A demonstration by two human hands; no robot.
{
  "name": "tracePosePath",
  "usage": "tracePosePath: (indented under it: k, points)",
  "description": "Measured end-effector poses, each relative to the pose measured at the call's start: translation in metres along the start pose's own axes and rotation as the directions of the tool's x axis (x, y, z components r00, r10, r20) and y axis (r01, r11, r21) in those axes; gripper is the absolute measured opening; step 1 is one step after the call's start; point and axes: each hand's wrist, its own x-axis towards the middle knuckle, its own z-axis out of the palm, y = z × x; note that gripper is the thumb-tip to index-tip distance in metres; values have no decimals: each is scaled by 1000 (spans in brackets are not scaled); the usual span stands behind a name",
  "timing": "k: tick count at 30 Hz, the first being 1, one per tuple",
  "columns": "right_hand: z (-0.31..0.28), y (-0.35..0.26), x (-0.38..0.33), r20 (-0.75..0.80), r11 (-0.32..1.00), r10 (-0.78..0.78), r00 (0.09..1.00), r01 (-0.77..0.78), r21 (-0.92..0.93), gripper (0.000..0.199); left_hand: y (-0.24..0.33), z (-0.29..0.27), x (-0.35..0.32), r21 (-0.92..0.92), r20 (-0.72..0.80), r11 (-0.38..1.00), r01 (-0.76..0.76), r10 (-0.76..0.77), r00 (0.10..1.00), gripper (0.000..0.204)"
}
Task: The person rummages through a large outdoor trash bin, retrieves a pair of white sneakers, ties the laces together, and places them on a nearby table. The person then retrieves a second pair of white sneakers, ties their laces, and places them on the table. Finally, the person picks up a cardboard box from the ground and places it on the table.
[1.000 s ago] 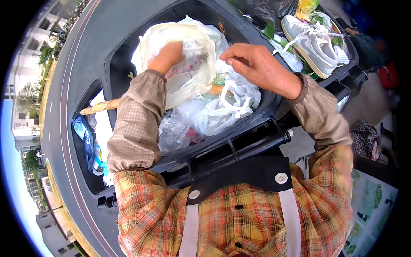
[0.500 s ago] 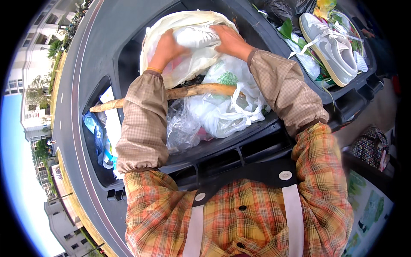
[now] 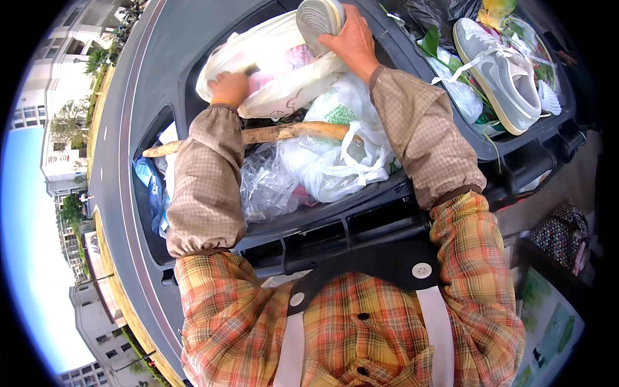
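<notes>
My right hand point(image 3: 353, 40) grips a white shoe point(image 3: 317, 26) with its grey sole turned toward me, at the upper edge of the view. Below it lies a large white plastic bag point(image 3: 284, 97), its mouth spread wide, with pink stuff point(image 3: 278, 68) showing inside. At the bag's left side my left hand point(image 3: 229, 88) is closed on the plastic; its fingertips are partly hidden. A wooden stick point(image 3: 296, 131) lies just nearer to me, across knotted white bags point(image 3: 342, 171) and clear plastic film point(image 3: 267, 187).
These things fill a dark bin point(image 3: 309, 219). A second bin at right holds a grey sneaker point(image 3: 496, 74) with loose white laces, green leaves point(image 3: 431, 42) and black bags. Blue packaging point(image 3: 149, 187) sits in the bin's left corner. Beyond runs a road point(image 3: 119, 135).
My right hand has lifted the shoe out of the bag and tipped it sole-up. My left hand has left the shoe and moved left and nearer, onto the bag's side.
</notes>
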Motion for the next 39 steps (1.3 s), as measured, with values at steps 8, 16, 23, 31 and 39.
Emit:
tracePosePath:
  k: [8,16,23,31,39]
  points:
    - [-2,1,9,9,946,-98,995,90,313,52,47,70,5,-156,-45,975,-156,151,988,40]
    - [-32,-11,26,101,558,-47,994,-58,828,51,63,77,-20,-164,-11,906,-390,394,919,30]
    - [-39,-17,22,197,467,-125,972,-117,876,60,74,75,-30,-69,37,911,-407,410,911,25]
    - [-94,-54,24,395,-26,31,918,-395,918,39,73,122,-4,-385,-186,855,-347,296,937,26]
    - [-176,-93,16,269,310,197,943,-321,895,48,84,139,4,-161,-467,906,-390,278,839,27]
